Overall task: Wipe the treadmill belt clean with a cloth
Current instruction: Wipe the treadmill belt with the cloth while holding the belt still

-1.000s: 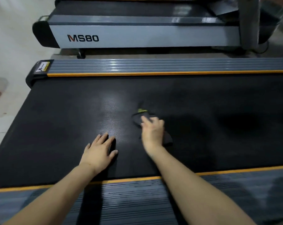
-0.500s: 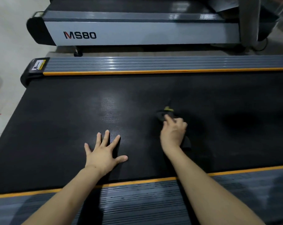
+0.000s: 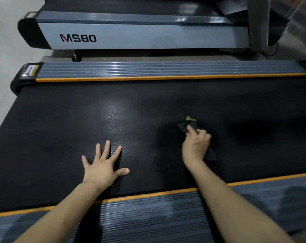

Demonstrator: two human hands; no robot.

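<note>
The black treadmill belt fills most of the view; its surface has a fine dotted texture and a pale shine from a light near the middle. On each long side of the belt there is 1 grey ribbed side rail, the far one and the near one, each with 1 orange strip along the belt edge. The floor at the left is pale and smooth.

Behind stands a second treadmill with a light grey side panel. On this panel "MS80" is written, the M partly red. A small yellow and white label sits on the far rail's left end; its text is too small to read.

2 bare hands are visible. The left hand lies flat on the belt, fingers straight and spread, grasping nothing. The right hand has curled fingers and grasps 1 dark cloth, pressing it on the belt right of the middle. A small green-yellow part of the cloth shows at its far tip.
</note>
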